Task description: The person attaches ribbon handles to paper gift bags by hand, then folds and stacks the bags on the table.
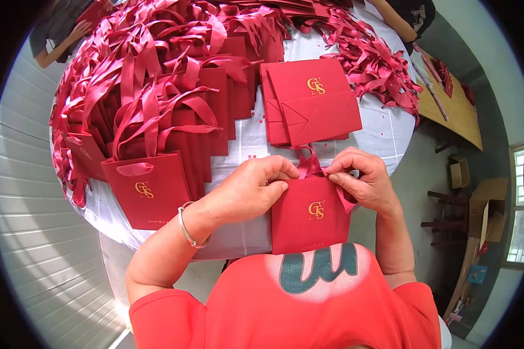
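Note:
A red paper bag (310, 218) with a gold logo stands at the table's near edge, against the person's shirt. At its top left corner my left hand (256, 189) pinches the red ribbon, thumb and fingers pressed together. My right hand (364, 180) pinches the ribbon at the top right corner, with a ribbon end hanging below its fingers. A ribbon loop (310, 161) rises between the two hands. Just beyond lies a stack of flat red bags (317, 104) without visible handles.
Rows of red bags with ribbon handles (148, 189) fill the table's left side. Loose ribbons (378, 72) are heaped at the back right of the white tablecloth (384, 131). Two other people's arms show at the far edge. A wooden table (454, 113) and cardboard boxes stand right.

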Action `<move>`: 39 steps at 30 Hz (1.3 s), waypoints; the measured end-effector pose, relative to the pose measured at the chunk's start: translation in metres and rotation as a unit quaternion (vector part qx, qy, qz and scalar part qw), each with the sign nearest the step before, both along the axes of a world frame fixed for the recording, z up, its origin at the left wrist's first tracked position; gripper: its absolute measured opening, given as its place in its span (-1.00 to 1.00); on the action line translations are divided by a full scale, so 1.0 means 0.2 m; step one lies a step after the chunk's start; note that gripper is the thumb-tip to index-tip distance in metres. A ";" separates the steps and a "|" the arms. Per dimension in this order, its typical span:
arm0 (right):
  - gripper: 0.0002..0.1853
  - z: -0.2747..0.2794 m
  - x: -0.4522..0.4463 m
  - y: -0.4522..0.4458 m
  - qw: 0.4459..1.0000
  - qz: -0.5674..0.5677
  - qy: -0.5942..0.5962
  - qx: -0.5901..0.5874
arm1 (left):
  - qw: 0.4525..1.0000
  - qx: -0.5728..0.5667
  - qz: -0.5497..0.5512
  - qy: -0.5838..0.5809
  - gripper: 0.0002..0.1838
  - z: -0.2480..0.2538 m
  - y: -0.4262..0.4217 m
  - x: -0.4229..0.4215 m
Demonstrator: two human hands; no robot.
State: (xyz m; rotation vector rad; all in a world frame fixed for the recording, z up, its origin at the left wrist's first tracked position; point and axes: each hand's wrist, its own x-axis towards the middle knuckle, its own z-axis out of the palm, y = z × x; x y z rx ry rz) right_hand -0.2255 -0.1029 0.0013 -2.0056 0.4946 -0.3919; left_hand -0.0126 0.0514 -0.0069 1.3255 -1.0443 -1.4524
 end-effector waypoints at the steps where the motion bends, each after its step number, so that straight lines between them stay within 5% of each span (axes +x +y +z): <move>1: -0.88 0.01 0.01 0.01 0.998 -0.013 -0.035 -0.048 | 1.000 -0.004 -0.005 -0.023 -0.75 0.00 0.00 0.00; 6: -0.77 0.18 0.07 0.11 0.957 0.009 -0.101 -0.272 | 0.996 -0.009 -0.014 -0.090 -0.82 0.01 0.00 0.01; 26: -0.76 0.01 0.15 0.27 0.916 0.034 -0.119 -0.382 | 0.998 -0.015 0.015 -0.067 -0.80 -0.01 0.01 0.00; 31: -0.80 0.05 0.16 0.34 0.899 0.015 -0.017 -0.437 | 0.995 -0.039 0.032 -0.085 -0.83 -0.02 0.02 -0.03; 34: -0.84 0.10 0.19 0.36 0.920 0.025 0.064 -0.386 | 0.995 -0.026 0.029 -0.088 -0.84 0.00 0.02 -0.02; 37: -0.79 0.19 0.24 0.27 0.986 0.007 0.123 -0.115 | 0.995 -0.026 0.026 -0.091 -0.83 0.01 0.03 -0.03; 39: -0.79 0.19 0.25 0.25 0.976 0.019 0.101 -0.193 | 0.995 -0.030 0.030 -0.095 -0.83 0.02 0.03 -0.02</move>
